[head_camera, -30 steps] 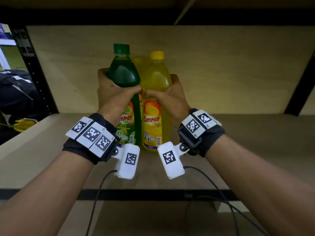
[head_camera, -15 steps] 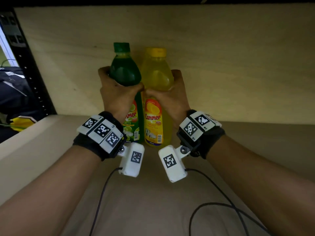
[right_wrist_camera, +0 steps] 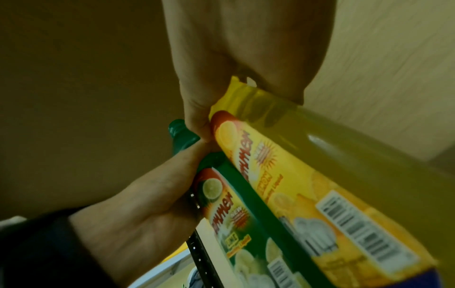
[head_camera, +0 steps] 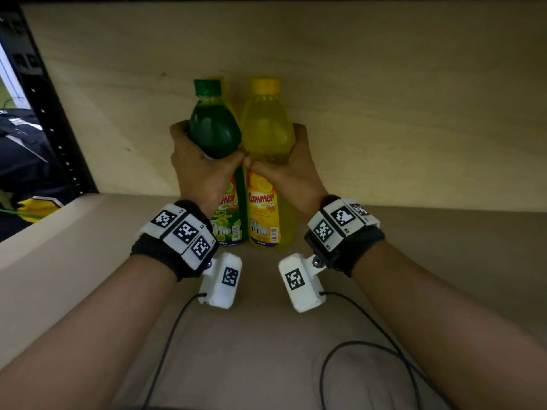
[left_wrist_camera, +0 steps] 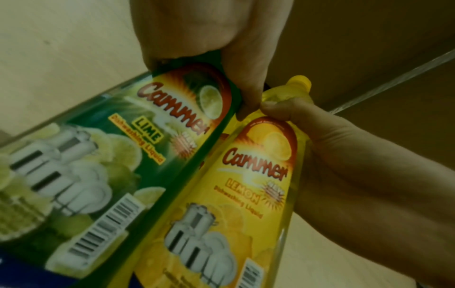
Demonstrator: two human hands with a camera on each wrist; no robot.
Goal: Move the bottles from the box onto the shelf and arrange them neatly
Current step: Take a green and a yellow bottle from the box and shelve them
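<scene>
Head view shows two bottles upright on the shelf board (head_camera: 414,261), side by side and touching, close to the back panel (head_camera: 384,113). The left hand (head_camera: 204,170) has its grip wrapped round the green lime bottle (head_camera: 214,131); the right hand (head_camera: 284,173) has its grip wrapped round the yellow lemon bottle (head_camera: 268,128). The thumbs meet between them. Behind the green bottle a further yellow cap (head_camera: 221,81) peeks out. A black perforated upright (head_camera: 44,113) bounds the shelf's left end, with dark clutter beyond it. To the right the board lies open along the panel. Camera cables (head_camera: 355,347) trail over the near board.
</scene>
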